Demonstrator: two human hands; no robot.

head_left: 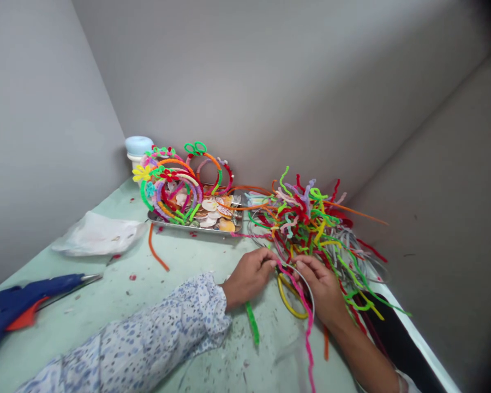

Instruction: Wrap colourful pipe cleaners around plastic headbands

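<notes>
My left hand (249,275) and my right hand (321,284) meet over the pale green table (118,305). Both are closed on a thin metal headband (306,284). A pink pipe cleaner (308,327) runs from my fingers down along the band and trails toward me. A yellow pipe cleaner (288,305) curls under the band. A green pipe cleaner (252,323) lies below my left hand. Just beyond my fingers sits a big tangle of pipe cleaners (311,218) in many colours.
A metal tray (196,226) at the back holds finished wrapped headbands (172,185) and shells. A blue glue gun (24,303) lies at the left, a clear plastic bag (98,234) behind it. A white jar (138,148) stands in the corner. Grey walls close in on three sides.
</notes>
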